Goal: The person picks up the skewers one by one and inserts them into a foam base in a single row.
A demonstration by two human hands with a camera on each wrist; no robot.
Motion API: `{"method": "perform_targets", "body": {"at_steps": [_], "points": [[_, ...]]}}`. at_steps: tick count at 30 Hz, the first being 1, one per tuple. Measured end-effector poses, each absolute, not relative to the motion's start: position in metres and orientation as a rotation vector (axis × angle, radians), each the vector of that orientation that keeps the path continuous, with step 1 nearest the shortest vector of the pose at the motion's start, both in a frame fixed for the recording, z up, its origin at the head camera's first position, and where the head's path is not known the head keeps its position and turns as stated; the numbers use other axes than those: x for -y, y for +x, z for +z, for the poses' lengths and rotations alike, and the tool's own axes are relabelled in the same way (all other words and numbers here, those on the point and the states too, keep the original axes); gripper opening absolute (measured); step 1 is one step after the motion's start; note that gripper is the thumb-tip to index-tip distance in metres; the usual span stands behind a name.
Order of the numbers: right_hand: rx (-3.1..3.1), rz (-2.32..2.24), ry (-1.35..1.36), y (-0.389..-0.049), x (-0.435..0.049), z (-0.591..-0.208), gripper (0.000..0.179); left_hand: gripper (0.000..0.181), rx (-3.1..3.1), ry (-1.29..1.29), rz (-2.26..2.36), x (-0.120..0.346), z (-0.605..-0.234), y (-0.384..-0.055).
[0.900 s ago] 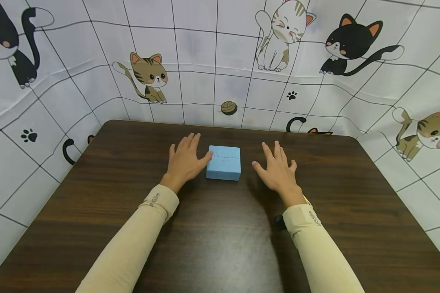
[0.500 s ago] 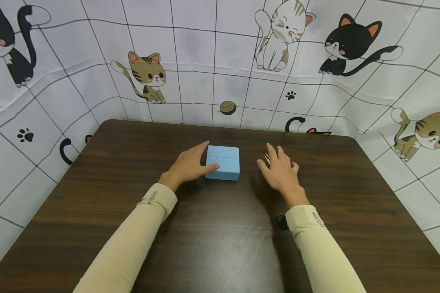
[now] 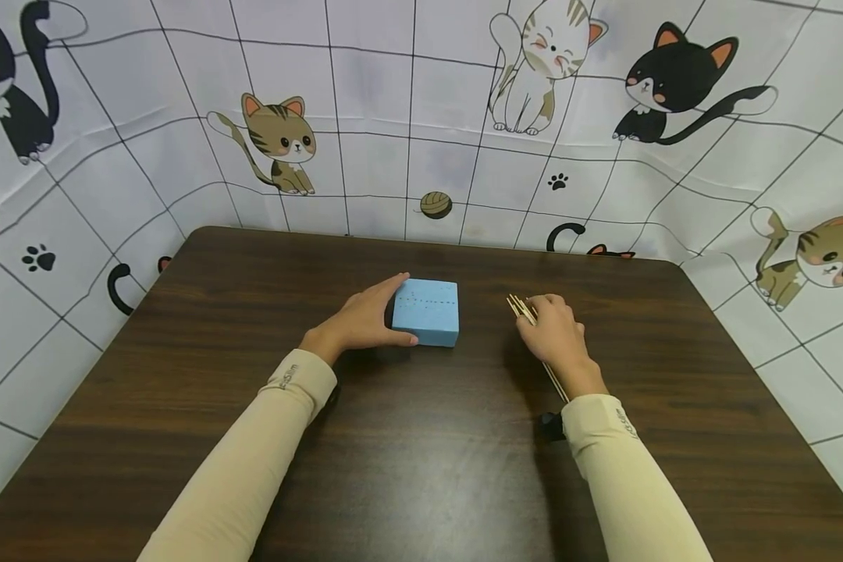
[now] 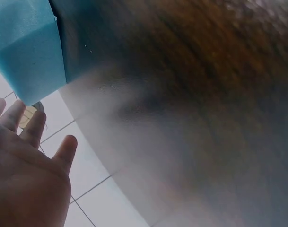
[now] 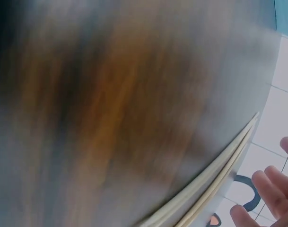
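on the dark surface (image 3: 393, 468), the blue block (image 3: 427, 308) is bracketed by the left hand (image 3: 361, 318), fingers spread; slender sticks (image 3: 523, 309) are partly covered by the right hand (image 3: 553, 332), whose grip cannot be told.

Head view: thin sticks (image 3: 524, 311) run partly under right hand (image 3: 556, 332), count and grip unclear; marks (image 3: 432, 302) on blue block (image 3: 427, 318) too small to read; both sleeves (image 3: 242, 453) cut by bottom edge. Left wrist: block cropped upper left, left hand (image 4: 28, 172) cropped lower left, tabletop (image 4: 181, 118) blurred. Right wrist: sticks cropped at bottom, hand at right, block just a sliver upper right.
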State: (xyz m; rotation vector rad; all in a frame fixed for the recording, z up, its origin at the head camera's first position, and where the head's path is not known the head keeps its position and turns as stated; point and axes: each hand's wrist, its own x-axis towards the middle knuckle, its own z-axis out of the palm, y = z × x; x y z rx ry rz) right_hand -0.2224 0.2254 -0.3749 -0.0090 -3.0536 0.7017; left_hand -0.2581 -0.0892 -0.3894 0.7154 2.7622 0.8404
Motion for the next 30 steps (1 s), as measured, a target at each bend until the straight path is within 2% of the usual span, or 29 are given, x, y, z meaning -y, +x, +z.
{"method": "perform_targets", "body": {"at_steps": [6, 16, 30], "points": [[3.073, 0.699, -0.074, -0.222, -0.236, -0.374, 0.037, 0.11, -2.769, 0.734, 0.847, 0.093, -0.39, -0.26], [3.163, 0.673, -0.24, -0.221, -0.251, -0.376, 0.029, 0.111, -2.756, 0.727, 0.859, 0.095, -0.391, -0.263], [3.202, 0.691, -0.318, -0.221, -0.254, -0.378, 0.018, 0.109, -2.746, 0.731, 0.89, 0.093, -0.393, -0.264]]}}
